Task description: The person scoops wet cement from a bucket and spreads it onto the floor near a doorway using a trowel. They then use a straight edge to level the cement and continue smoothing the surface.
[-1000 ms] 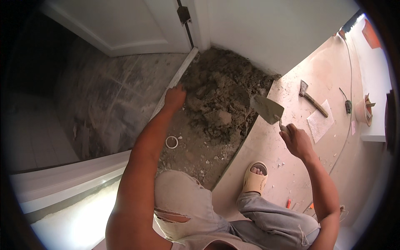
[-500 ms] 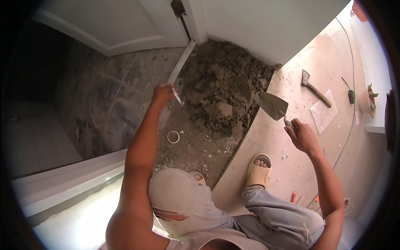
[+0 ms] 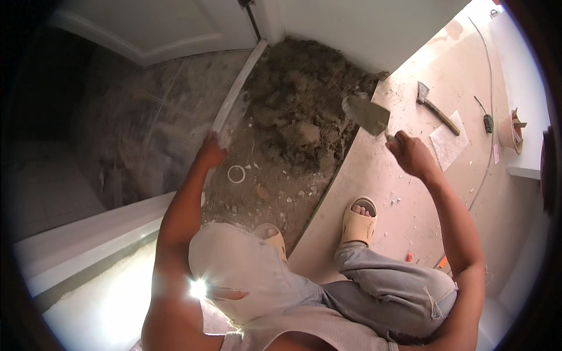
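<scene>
Grey and broad-bladed, the trowel (image 3: 369,118) is grasped in the right hand (image 3: 411,155), its blade above the edge between the dark dirt heap (image 3: 298,105) and the pale floor (image 3: 331,231). By the near end of a white strip (image 3: 239,88), the left hand (image 3: 211,153) is curled, though I cannot tell whether it grips anything. A white wall (image 3: 345,32) bounds the heap's far side, a white ring (image 3: 236,182) lies nearer, and a hatchet (image 3: 433,106) rests rightward beside a white sheet (image 3: 448,147).

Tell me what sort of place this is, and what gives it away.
Likely a doorway in a building under renovation: a white door, a heap of loose earth or mortar beside it, and a trowel in the right hand.
</scene>
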Available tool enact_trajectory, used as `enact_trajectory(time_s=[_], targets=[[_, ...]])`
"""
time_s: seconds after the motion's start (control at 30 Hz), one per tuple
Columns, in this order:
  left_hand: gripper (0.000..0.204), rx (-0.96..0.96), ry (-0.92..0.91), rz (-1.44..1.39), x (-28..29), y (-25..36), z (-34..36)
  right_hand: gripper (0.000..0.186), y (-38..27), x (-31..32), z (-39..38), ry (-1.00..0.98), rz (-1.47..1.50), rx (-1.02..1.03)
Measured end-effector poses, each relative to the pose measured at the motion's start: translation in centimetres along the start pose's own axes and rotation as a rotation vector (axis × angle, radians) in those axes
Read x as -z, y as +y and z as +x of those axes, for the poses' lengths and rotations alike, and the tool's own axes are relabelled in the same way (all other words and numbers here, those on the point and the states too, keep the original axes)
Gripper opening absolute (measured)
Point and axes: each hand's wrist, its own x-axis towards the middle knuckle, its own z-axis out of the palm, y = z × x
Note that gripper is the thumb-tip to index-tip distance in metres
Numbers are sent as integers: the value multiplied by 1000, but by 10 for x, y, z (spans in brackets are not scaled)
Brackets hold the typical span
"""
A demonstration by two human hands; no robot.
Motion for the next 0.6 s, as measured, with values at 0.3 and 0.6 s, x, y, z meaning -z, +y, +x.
enact_trajectory(time_s=[0.3,0.6], targets=[[99,45,-188,182,-3,-5,15,45,-39,-18,53,-249,302,-134],[52,-96,141,226,-19,27,-43,31,-44,-30,26,157,-87,262]])
